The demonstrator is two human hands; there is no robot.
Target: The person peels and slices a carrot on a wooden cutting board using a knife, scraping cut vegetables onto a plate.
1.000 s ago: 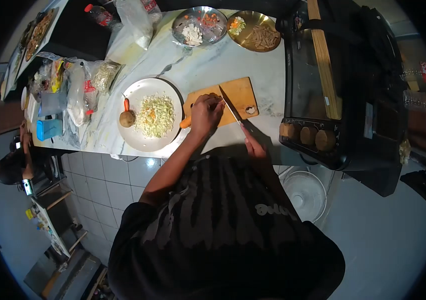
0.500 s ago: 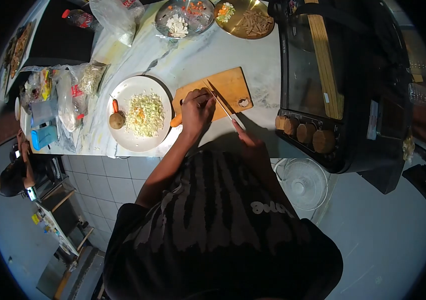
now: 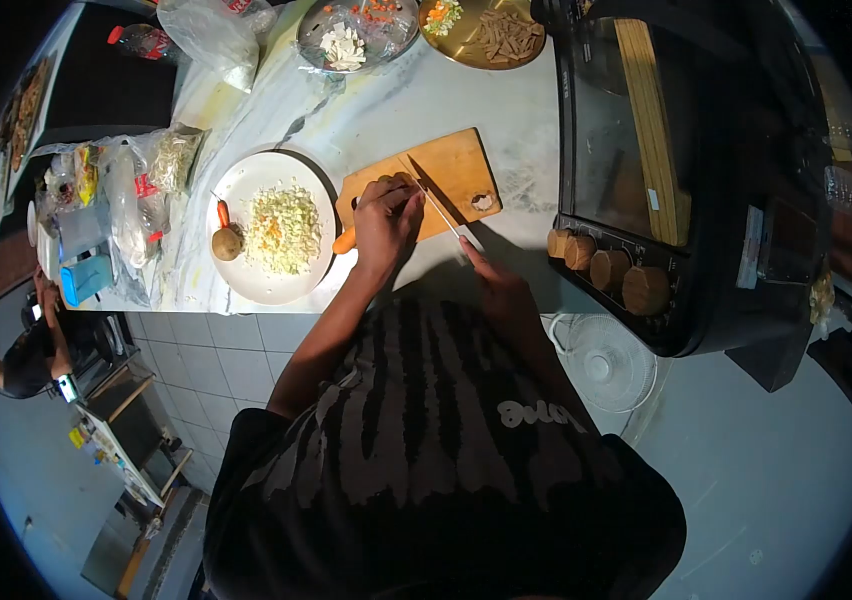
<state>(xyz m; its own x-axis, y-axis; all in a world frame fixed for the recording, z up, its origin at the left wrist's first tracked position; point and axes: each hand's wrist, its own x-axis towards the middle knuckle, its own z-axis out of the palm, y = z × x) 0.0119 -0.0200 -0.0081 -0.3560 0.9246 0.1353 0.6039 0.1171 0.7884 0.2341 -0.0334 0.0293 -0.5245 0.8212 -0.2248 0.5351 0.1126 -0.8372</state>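
My right hand is closed round the white handle of a kitchen knife. The blade points away over a wooden cutting board, close to the fingers of my left hand. Those fingers are pinched over the board round a small brownish item, mostly hidden by them. An orange carrot lies beside my left wrist at the board's left edge. On the board's right part sits a small pale, dark-rimmed piece. A white plate on the left holds finely chopped pale-green vegetable, a round brown vegetable and a small orange-red one.
At the back are a metal tray with white pieces and orange bits, and a golden plate with brown strips. A black oven stands right, plastic bags left. A fan is below; another person sits far left.
The whole view has shifted slightly. My left fingers and the knife have changed position only a little over the board, and both hands keep their grip.
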